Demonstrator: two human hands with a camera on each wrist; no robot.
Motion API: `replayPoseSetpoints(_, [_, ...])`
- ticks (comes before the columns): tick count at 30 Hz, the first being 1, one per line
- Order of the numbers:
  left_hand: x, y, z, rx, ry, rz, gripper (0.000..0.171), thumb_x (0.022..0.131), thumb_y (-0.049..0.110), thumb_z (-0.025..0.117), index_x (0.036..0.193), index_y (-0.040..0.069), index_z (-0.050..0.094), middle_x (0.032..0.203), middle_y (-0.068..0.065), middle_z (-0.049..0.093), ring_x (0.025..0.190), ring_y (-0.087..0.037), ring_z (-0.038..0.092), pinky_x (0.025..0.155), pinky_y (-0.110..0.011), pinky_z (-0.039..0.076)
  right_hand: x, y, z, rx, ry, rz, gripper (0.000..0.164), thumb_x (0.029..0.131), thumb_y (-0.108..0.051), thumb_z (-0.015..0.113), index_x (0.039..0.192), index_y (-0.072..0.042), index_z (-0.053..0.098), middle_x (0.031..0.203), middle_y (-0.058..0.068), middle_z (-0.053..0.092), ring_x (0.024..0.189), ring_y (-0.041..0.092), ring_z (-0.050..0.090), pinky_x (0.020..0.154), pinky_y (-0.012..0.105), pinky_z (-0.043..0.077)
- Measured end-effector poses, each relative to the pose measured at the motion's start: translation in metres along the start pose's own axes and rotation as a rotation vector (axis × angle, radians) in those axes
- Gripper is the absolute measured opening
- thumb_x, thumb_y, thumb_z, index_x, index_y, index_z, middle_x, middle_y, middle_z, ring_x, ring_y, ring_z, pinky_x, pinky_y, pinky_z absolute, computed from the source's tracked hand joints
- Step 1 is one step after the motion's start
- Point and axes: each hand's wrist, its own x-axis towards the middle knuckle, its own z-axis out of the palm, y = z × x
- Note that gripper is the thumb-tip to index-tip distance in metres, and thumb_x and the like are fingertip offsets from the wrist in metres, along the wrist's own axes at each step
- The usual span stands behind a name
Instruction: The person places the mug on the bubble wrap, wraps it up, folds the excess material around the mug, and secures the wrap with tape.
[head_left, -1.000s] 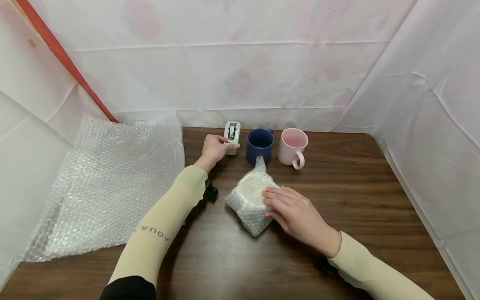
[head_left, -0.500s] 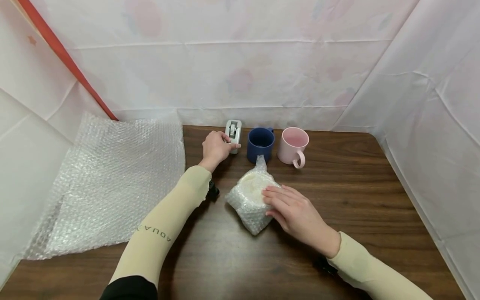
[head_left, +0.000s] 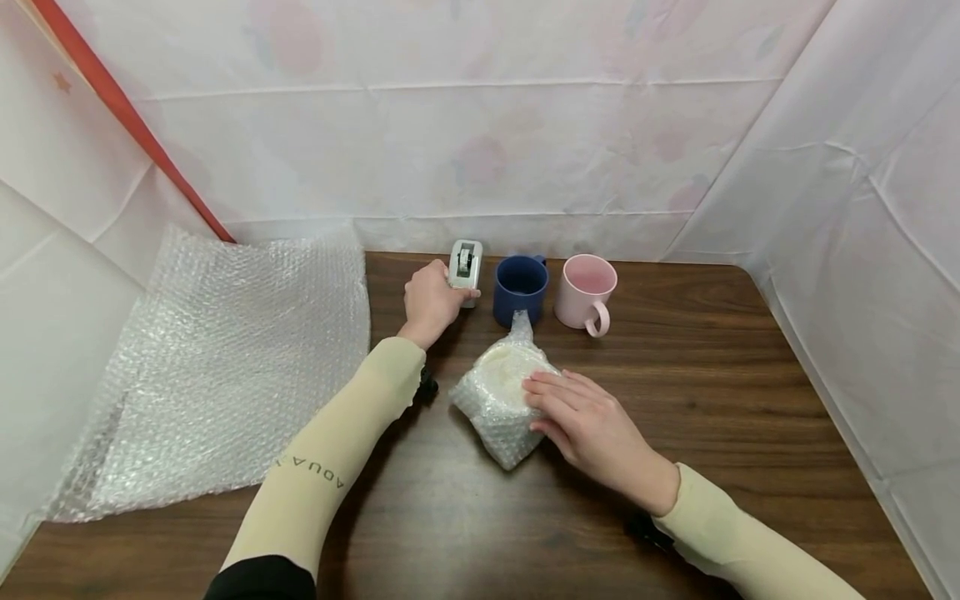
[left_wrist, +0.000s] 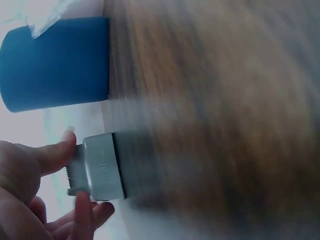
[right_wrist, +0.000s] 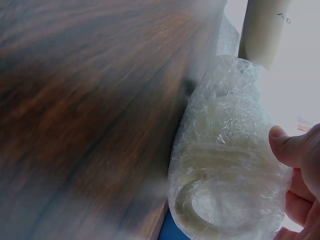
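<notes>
My left hand [head_left: 432,304] grips the front end of a small light-grey tape dispenser [head_left: 466,260] at the back of the table. In the left wrist view the thumb lies against one side of the dispenser [left_wrist: 102,167] and the fingers against the other, below its toothed cutter. My right hand [head_left: 592,425] rests with extended fingers on top of a cream mug [head_left: 504,379] wrapped in bubble wrap. The mug's handle [right_wrist: 187,205] shows through the wrap in the right wrist view. A twisted end of wrap sticks up toward the blue mug [head_left: 520,287].
A pink mug [head_left: 585,292] stands right of the blue one. A large bubble wrap sheet [head_left: 240,358] covers the left side of the brown wooden table [head_left: 720,392]. White patterned curtains [head_left: 480,158] hang behind and at both sides.
The left hand's fingers have gone from the dispenser's top front down around its sides. The right hand and wrapped mug have stayed in place.
</notes>
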Motion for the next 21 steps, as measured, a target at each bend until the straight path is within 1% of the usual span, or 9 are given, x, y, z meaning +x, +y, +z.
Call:
replayPoseSetpoints(2, [-0.002, 0.002, 0.000, 0.030, 0.004, 0.017, 0.049, 0.082, 0.042, 0.082, 0.102, 0.008, 0.053, 0.086, -0.008, 0.061, 0.076, -0.029, 0.060, 0.072, -0.044, 0.050, 0.001, 0.000, 0.000, 0.001, -0.001, 0.003, 0.028, 0.093, -0.021, 0.071, 0.115, -0.005, 0.068, 0.129, 0.008, 0.065, 0.126, 0.023, 0.056, 0.107, 0.049, 0.040])
replayPoseSetpoints(6, [-0.008, 0.011, -0.007, 0.163, -0.006, 0.061, 0.051, 0.087, 0.047, 0.075, 0.108, 0.007, 0.050, 0.087, -0.009, 0.059, 0.073, -0.031, 0.060, 0.065, -0.046, 0.051, 0.003, 0.000, -0.001, -0.002, -0.011, 0.014, 0.031, 0.090, -0.019, 0.075, 0.116, -0.004, 0.068, 0.129, 0.009, 0.065, 0.126, 0.024, 0.057, 0.107, 0.049, 0.040])
replayPoseSetpoints(9, [-0.014, 0.020, -0.019, 0.252, -0.064, 0.072, 0.051, 0.091, 0.054, 0.065, 0.102, 0.006, 0.053, 0.083, -0.011, 0.059, 0.070, -0.033, 0.061, 0.062, -0.047, 0.052, 0.004, 0.000, -0.001, -0.010, -0.011, 0.014, 0.032, 0.088, -0.017, 0.076, 0.116, -0.004, 0.067, 0.129, 0.009, 0.065, 0.125, 0.024, 0.057, 0.106, 0.050, 0.042])
replayPoseSetpoints(11, [-0.015, 0.023, -0.026, 0.251, -0.125, 0.062, 0.051, 0.094, 0.057, 0.058, 0.093, 0.005, 0.059, 0.081, -0.011, 0.061, 0.069, -0.033, 0.061, 0.062, -0.047, 0.052, 0.004, 0.000, -0.001, -0.014, -0.007, 0.013, 0.032, 0.087, -0.017, 0.076, 0.115, -0.004, 0.067, 0.128, 0.009, 0.066, 0.124, 0.024, 0.058, 0.105, 0.050, 0.042])
replayPoseSetpoints(13, [-0.013, 0.020, -0.033, 0.166, -0.212, 0.023, 0.054, 0.096, 0.057, 0.052, 0.088, 0.005, 0.065, 0.078, -0.010, 0.066, 0.071, -0.032, 0.064, 0.064, -0.044, 0.052, 0.004, -0.001, 0.000, -0.014, -0.005, 0.014, 0.032, 0.086, -0.016, 0.077, 0.115, -0.004, 0.067, 0.127, 0.009, 0.066, 0.123, 0.024, 0.059, 0.104, 0.050, 0.043])
replayPoseSetpoints(15, [-0.010, 0.012, -0.036, 0.004, -0.297, -0.046, 0.053, 0.099, 0.053, 0.050, 0.091, 0.005, 0.070, 0.084, -0.010, 0.069, 0.078, -0.029, 0.068, 0.070, -0.041, 0.054, 0.004, -0.002, 0.001, -0.014, -0.007, 0.015, 0.032, 0.087, -0.016, 0.077, 0.115, -0.004, 0.067, 0.128, 0.009, 0.066, 0.123, 0.024, 0.058, 0.105, 0.050, 0.043])
replayPoseSetpoints(17, [-0.007, 0.004, -0.037, -0.161, -0.365, -0.117, 0.050, 0.103, 0.047, 0.048, 0.100, 0.002, 0.070, 0.091, -0.010, 0.072, 0.086, -0.025, 0.070, 0.077, -0.039, 0.055, 0.004, -0.002, 0.001, -0.011, -0.012, 0.018, 0.031, 0.087, -0.017, 0.076, 0.115, -0.004, 0.067, 0.128, 0.009, 0.066, 0.124, 0.024, 0.058, 0.105, 0.050, 0.042])
replayPoseSetpoints(19, [-0.005, -0.002, -0.035, -0.283, -0.396, -0.163, 0.046, 0.104, 0.042, 0.049, 0.108, 0.000, 0.067, 0.099, -0.012, 0.073, 0.093, -0.023, 0.071, 0.082, -0.038, 0.055, 0.003, -0.002, 0.001, -0.014, -0.015, 0.016, 0.031, 0.088, -0.017, 0.076, 0.115, -0.004, 0.067, 0.129, 0.009, 0.065, 0.124, 0.024, 0.058, 0.105, 0.050, 0.042])
replayPoseSetpoints(21, [-0.005, -0.005, -0.032, -0.327, -0.397, -0.165, 0.041, 0.105, 0.037, 0.049, 0.109, 0.001, 0.067, 0.103, -0.012, 0.072, 0.096, -0.023, 0.071, 0.085, -0.037, 0.054, 0.003, -0.002, 0.000, -0.018, -0.016, 0.013, 0.031, 0.089, -0.017, 0.075, 0.116, -0.005, 0.067, 0.129, 0.009, 0.065, 0.124, 0.024, 0.058, 0.105, 0.050, 0.042])
